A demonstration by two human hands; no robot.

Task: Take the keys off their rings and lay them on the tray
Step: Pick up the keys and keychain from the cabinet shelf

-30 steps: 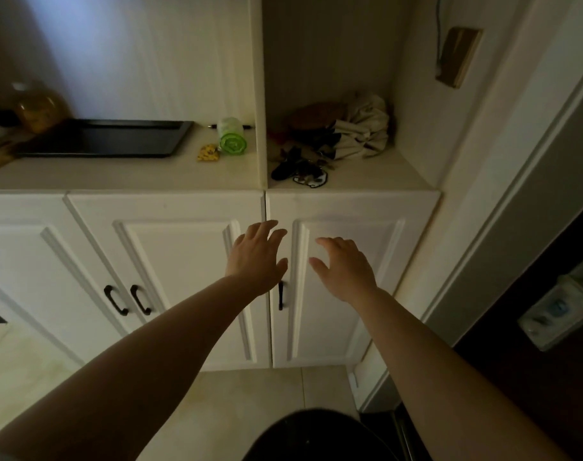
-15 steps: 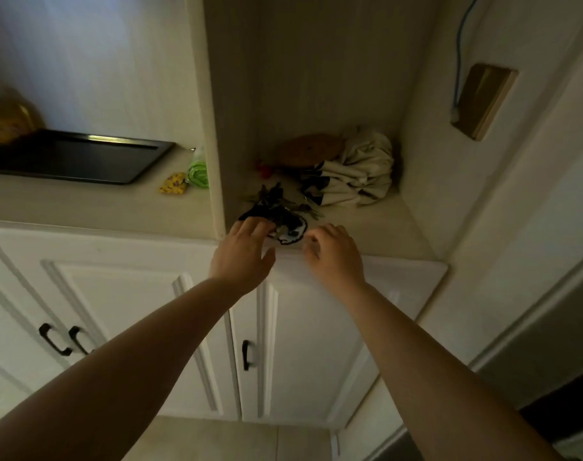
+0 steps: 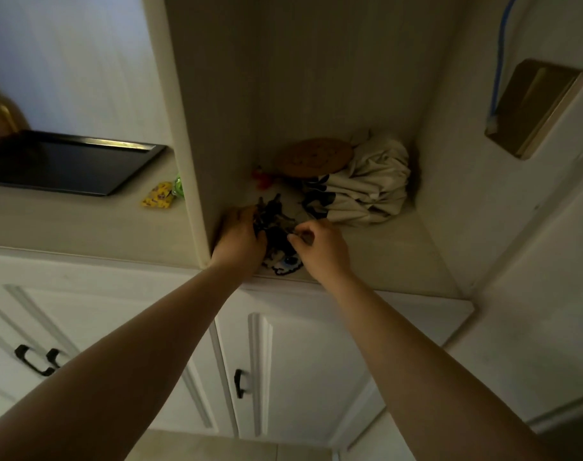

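Note:
A dark bunch of keys (image 3: 273,217) lies near the front of the right-hand cabinet niche, with a black-and-white charm (image 3: 285,265) hanging toward the shelf edge. My left hand (image 3: 239,239) is curled around the bunch's left side. My right hand (image 3: 321,249) pinches a small metal piece at the bunch's right side. The hands hide most of the rings. A black tray (image 3: 67,164) sits on the counter in the left section, beyond the divider panel.
A crumpled cream cloth (image 3: 366,186) and a round brown mat (image 3: 313,158) fill the back of the niche, with a small red item (image 3: 262,179) beside them. A yellow packet (image 3: 159,194) lies next to the tray. White cabinet doors (image 3: 316,361) hang below.
Both hands rose from in front of the cabinet doors into the niche and closed on the key bunch. The view moved closer and tilted upward.

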